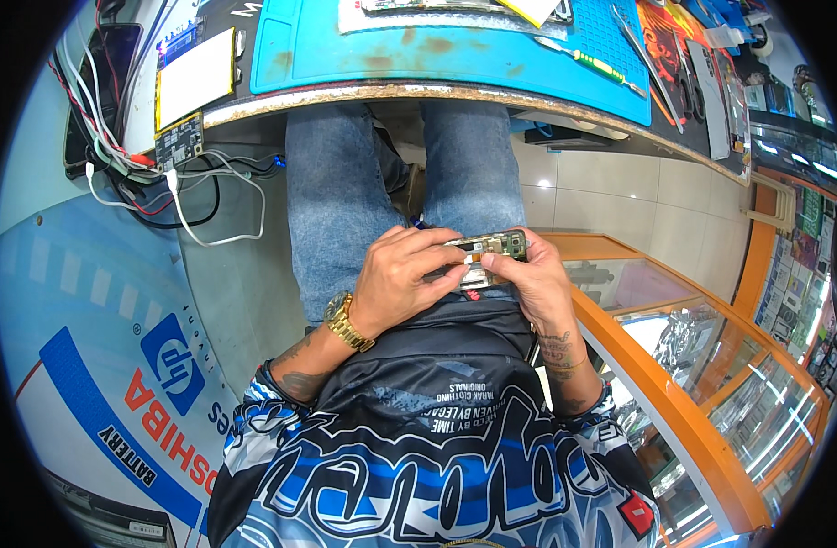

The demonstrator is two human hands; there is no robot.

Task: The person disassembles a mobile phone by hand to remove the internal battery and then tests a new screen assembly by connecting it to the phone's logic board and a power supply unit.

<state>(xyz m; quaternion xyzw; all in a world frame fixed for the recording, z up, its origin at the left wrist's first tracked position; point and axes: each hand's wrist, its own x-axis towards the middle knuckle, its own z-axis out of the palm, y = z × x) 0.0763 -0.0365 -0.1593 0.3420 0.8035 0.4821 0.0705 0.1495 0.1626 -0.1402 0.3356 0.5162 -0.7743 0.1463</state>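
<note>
An opened smartphone (504, 244) with its inner boards and metal parts exposed lies above my lap, close to my waist. My left hand (402, 272), with a gold watch at the wrist, has bent fingers on the phone's left part, and these fingers hide that end. Around the right end, my right hand (541, 278) grips the phone, its thumb pressed on the exposed inside near an orange-brown piece. Whether the left fingertips also pinch a small part cannot be made out.
Ahead is a workbench with a blue repair mat (336, 68), holding another opened device (455, 7), a green-handled pry tool (596, 64) and tweezers (633, 32). Cables (204, 239) hang from a small circuit board (179, 142) at left. A glass display case (674, 365) stands at right.
</note>
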